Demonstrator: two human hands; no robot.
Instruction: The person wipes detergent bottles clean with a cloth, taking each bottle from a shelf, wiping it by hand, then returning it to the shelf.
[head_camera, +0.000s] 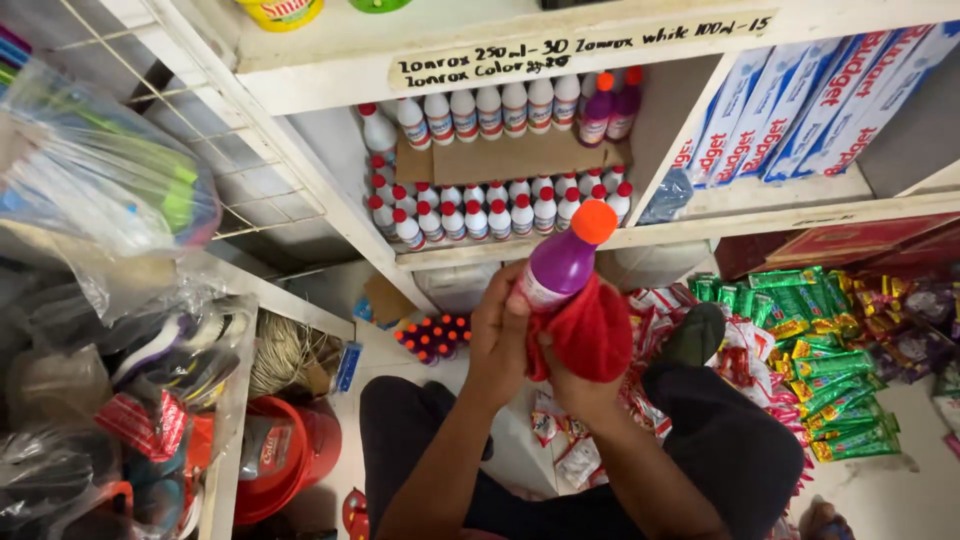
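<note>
From the head view, the left hand (497, 325) is wrapped around the body of a purple bottle (556, 265) with an orange cap (594, 221), held tilted just in front of the person, while the right hand (575, 385) is bunched closed around a red cloth (590, 335) pressed against the bottle's lower side. The bottle looks like stiff, smooth plastic, probably light to moderate in weight and slippery where glossy, so the waist of the body seems the surest hold, and the cloth is soft and limp. Beyond the hands, rows of white bottles with red caps (495, 215) fill a white shelf (700, 228), and green packets (825, 360) lie to the right.
</note>
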